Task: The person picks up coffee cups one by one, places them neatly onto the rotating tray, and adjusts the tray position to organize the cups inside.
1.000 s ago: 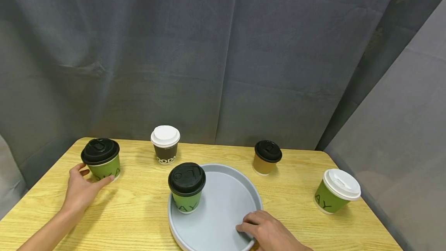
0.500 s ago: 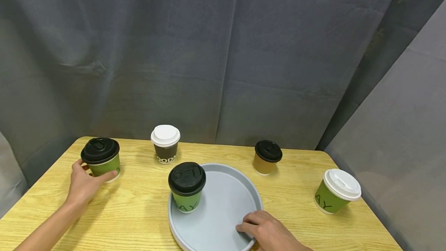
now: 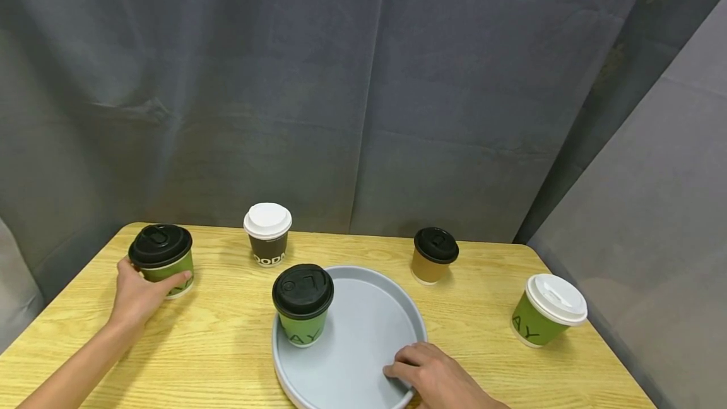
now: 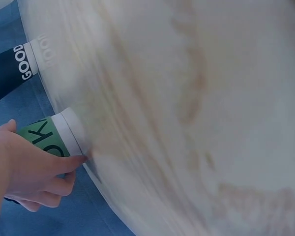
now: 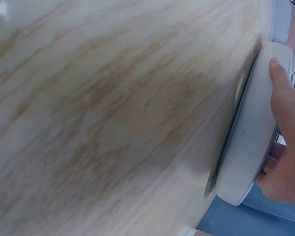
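Note:
At the far left of the head view, a green paper cup (image 3: pixel 170 268) with a black lid stands upright on the table. My left hand (image 3: pixel 136 298) grips it low, thumb across the near side and fingers round the left. The left wrist view shows this hand (image 4: pixel 37 169) on the green cup (image 4: pixel 44 137), close to its base. My right hand (image 3: pixel 434 374) holds the near right rim of a round grey tray (image 3: pixel 375 308); in the right wrist view its thumb lies along the tray's outer wall (image 5: pixel 253 123). Another green cup (image 3: pixel 303 328) with a black lid stands on the tray's left side.
A dark cup (image 3: pixel 269 248) with a white lid stands at the back, left of centre. Behind the tray is a brown cup (image 3: pixel 430 268) with a black lid. To the right sits a green cup (image 3: pixel 536 320) with a white lid. Grey curtain (image 3: pixel 363 93) hangs behind the wooden table (image 3: pixel 227 333).
The left thumb and fingers have come further round the green cup at the left, covering more of its lettering. The right hand and tray stay in place.

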{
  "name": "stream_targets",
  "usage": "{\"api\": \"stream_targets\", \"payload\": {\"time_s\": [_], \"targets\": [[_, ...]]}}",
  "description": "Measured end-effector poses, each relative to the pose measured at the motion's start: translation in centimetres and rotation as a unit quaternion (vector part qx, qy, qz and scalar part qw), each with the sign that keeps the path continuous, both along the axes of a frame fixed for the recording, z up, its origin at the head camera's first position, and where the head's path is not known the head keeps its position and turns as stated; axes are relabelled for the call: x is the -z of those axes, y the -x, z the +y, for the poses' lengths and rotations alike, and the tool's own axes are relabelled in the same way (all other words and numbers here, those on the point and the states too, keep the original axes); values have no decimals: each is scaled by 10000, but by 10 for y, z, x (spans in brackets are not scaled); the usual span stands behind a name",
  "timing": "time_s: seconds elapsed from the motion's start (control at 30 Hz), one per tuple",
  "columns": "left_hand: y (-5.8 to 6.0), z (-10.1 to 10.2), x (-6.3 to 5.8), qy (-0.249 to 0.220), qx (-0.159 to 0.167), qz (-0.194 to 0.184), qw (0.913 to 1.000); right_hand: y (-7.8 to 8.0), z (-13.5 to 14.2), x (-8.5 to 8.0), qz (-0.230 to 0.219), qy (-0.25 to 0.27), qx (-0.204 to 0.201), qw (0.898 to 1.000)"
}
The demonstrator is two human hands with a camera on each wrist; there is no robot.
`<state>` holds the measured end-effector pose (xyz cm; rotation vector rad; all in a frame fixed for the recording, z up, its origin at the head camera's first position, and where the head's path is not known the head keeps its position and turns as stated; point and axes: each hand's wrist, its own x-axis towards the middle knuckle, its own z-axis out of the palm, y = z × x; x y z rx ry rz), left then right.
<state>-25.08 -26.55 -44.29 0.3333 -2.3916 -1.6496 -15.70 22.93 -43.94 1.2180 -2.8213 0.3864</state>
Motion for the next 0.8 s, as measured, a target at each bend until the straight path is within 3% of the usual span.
{"api": "stream_targets", "payload": {"time_s": [0.4, 0.8], "targets": [[5, -3, 6, 88, 26, 250, 9996, 0, 0, -1, -42, -14, 2, 10000], [5, -1, 6, 121, 10, 264, 9996, 0, -1, -1, -112, -10, 25, 9999]]}}
